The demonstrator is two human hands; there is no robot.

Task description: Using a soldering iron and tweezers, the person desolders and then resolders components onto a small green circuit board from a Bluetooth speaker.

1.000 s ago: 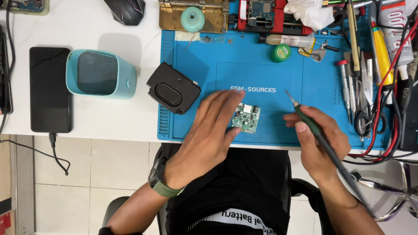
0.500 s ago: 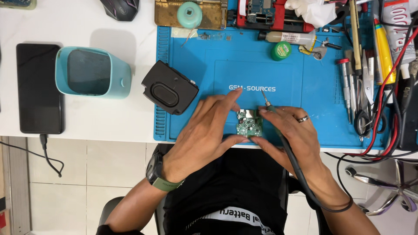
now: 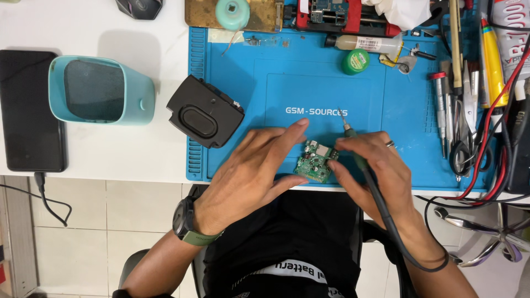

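1. Head view, against the earlier frames: the right hand (image 3: 375, 171) has swung in from the right side of the mat and now sits just beside the green circuit board (image 3: 316, 161). A second ago it hung apart, with the soldering iron (image 3: 350, 139) angled away. The left hand (image 3: 256, 165) has stayed on the board's left edge.
2. Head view, grips: the left hand lies flat and spread, fingers extended, its fingertips (image 3: 298, 126) reaching over the board's far-left corner; it pins the board rather than closing round it. The right hand is curled shut round the iron's dark handle, thin metal tip pointing far, just past the board's far edge. A ring (image 3: 390, 144) shows on one finger.
3. Head view, materials and shapes: the board is small, rectangular and tilted, studded with tiny parts, lying on the near part of the blue rubber mat (image 3: 397, 99), which has ribbed slots along its left edge. A black rounded speaker module (image 3: 204, 118) straddles that left edge. A teal plastic shell (image 3: 99, 91) with a dark mesh face and a glossy black phone (image 3: 27, 110) lie on the white desk (image 3: 110, 154), further left.
4. Head view, edges and room: the board sits near the desk's near edge. The mat's middle is open; screwdrivers, tweezers and red cables (image 3: 497, 105) crowd the right side.
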